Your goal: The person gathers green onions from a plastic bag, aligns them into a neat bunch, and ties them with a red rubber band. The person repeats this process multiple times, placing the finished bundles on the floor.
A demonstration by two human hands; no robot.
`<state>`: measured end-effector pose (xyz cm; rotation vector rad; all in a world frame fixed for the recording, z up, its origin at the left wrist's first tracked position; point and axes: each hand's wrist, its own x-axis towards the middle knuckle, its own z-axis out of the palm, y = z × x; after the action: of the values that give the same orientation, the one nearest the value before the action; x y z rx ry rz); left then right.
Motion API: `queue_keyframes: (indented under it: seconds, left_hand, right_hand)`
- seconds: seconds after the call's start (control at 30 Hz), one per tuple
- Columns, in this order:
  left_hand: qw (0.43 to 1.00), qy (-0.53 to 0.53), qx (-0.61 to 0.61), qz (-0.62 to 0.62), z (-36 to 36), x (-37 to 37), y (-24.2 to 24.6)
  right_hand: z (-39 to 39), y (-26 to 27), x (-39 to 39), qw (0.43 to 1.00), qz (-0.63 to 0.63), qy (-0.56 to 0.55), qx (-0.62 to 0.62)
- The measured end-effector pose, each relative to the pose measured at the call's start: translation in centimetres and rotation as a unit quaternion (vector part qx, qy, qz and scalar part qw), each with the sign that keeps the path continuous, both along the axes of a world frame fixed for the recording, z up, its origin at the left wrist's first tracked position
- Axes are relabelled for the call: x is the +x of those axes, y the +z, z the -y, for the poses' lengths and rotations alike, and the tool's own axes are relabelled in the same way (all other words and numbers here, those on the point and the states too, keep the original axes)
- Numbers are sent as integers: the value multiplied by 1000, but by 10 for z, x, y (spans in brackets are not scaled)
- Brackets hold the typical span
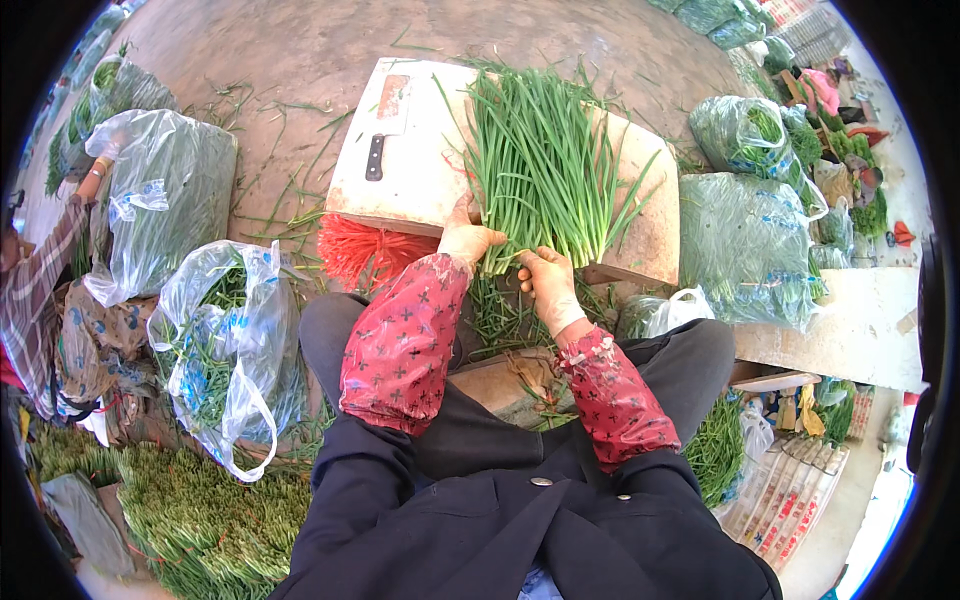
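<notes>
A broad bunch of garlic chives (540, 157) lies fanned out on a pale board (435, 97), its cut ends towards me. My left hand (466, 234), gloved, grips the lower left side of the stalks, with the thumb across their pale ends. Just right of it, my right hand (551, 285) pinches thin stalk ends between thumb and forefinger, its other fingers curled. Left of the bunch, a cleaver with a black handle (375, 157) and rust-marked blade rests flat on the board. A bundle of red plastic strands (375, 251) sits beneath the board's near left edge.
Stuffed clear plastic bags of greens stand at left (176, 202) and right (742, 240); an open bag (225, 360) sits near my left knee. Stacked chives (202, 510) lie lower left. Loose leaves litter the concrete floor (300, 45). Another person's arm (82, 195) reaches in far left.
</notes>
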<state>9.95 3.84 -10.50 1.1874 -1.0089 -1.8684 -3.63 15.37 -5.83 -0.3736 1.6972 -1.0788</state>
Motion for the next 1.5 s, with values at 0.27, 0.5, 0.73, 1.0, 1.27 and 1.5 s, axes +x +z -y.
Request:
queue_keyframes:
  seconds: [0.27, 0.5, 0.73, 1.0, 1.27, 1.5]
  left_hand:
    - [973, 6, -143, 181, -2, -17, -13]
    - [963, 1, -158, 219, -3, -13, -5]
    - [992, 39, -107, 61, 3, -16, -18]
    - [991, 121, 6, 54, 5, -16, -5]
    - [979, 104, -63, 162, 4, -20, 6]
    - [908, 25, -228, 350, -8, -29, 18]
  right_hand:
    - [-8, 3, 0, 985, -62, 86, -135]
    - [-35, 57, -1, 942, -39, 292, -162]
    - [-109, 37, -33, 562, -323, 760, -44]
    - [-83, 11, -88, 761, -505, 407, 5]
    - [-31, 32, -70, 810, -541, 202, -105]
    - [26, 10, -87, 767, -601, 222, -26]
